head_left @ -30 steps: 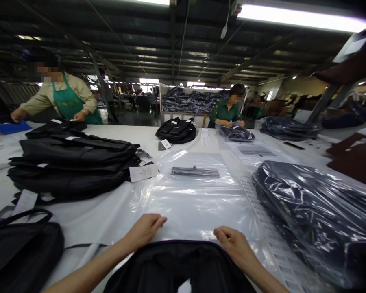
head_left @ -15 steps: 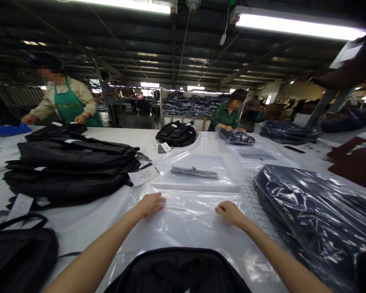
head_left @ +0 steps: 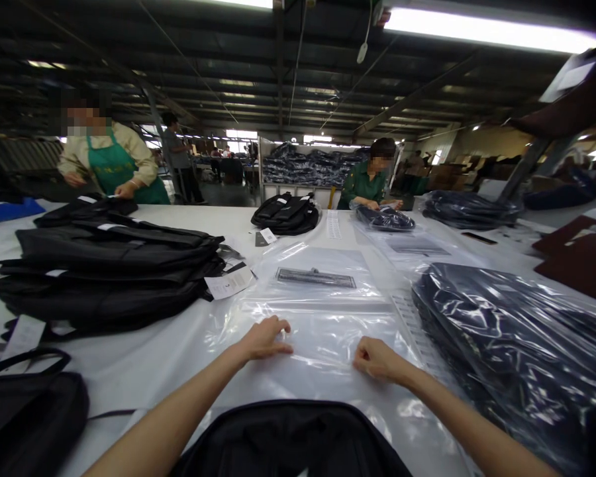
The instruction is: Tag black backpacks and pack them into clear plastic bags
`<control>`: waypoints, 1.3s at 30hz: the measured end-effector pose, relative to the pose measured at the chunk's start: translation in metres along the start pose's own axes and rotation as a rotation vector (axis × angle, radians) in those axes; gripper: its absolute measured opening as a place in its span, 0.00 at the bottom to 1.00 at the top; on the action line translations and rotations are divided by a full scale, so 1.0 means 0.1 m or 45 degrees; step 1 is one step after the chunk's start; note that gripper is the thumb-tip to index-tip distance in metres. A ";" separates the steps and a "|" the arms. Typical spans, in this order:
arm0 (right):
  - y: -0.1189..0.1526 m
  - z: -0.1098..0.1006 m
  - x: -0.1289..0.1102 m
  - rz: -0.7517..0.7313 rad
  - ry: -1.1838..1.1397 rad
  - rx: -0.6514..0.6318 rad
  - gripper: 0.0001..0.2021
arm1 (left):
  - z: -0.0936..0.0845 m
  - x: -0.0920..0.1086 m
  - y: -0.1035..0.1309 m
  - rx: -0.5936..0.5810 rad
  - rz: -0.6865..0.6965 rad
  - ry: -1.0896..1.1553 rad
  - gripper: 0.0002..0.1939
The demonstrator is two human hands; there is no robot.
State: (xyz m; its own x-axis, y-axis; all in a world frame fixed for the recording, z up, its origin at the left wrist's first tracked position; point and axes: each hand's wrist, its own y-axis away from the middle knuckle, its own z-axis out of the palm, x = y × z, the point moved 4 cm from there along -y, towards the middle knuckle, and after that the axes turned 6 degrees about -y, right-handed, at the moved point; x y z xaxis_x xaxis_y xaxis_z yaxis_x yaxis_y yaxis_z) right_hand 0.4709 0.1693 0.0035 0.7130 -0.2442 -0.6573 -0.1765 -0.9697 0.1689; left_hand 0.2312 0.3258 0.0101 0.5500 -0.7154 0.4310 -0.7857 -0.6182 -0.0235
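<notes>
A clear plastic bag [head_left: 322,324] lies flat in front of me. Over its left part is my left hand [head_left: 267,339], thumb and fingers apart, gripping nothing. My right hand [head_left: 375,358] is closed in a pinch at the right part of the bag, its fingers curled on the film; the fingertips are partly hidden. Between my forearms, at the bottom edge, the rounded top of a black backpack [head_left: 293,437] shows, its lower part out of view. Beyond my hands, a printed dark strip [head_left: 315,277] shows on clear plastic.
Stacked black bags [head_left: 114,271] with paper tags stand to the left, a black bag with a handle [head_left: 30,417] nearer. Dark bags in plastic [head_left: 506,344] are piled at right. Across the white table [head_left: 218,222] work a person in a green apron [head_left: 112,162] and another in green [head_left: 365,182].
My left hand has moved right and spread its fingers. My right hand has shifted slightly right and nearer to me, staying closed. The view has tilted a little.
</notes>
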 end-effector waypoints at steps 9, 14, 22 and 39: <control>-0.14 -0.15 0.05 0.004 -0.127 0.088 0.09 | -0.03 -0.04 -0.20 -0.005 -0.080 0.260 0.13; -0.16 -0.17 0.04 -0.094 0.040 0.297 0.12 | -0.21 -0.12 -0.33 0.293 -0.232 0.220 0.15; 0.17 -0.23 -0.08 -0.224 0.204 0.418 0.12 | -0.58 -0.11 -0.40 0.616 -0.272 0.252 0.15; -0.11 -0.51 -0.35 -0.127 0.611 0.800 0.13 | -0.84 0.18 -0.06 0.319 0.112 -0.385 0.09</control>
State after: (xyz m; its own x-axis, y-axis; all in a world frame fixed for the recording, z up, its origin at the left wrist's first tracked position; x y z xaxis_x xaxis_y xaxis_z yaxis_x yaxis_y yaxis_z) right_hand 0.4824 0.1889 0.0619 0.9347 -0.2664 -0.2352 -0.3443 -0.8427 -0.4139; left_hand 0.2222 0.3442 0.0937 0.5717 -0.8095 0.1337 -0.7605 -0.5840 -0.2839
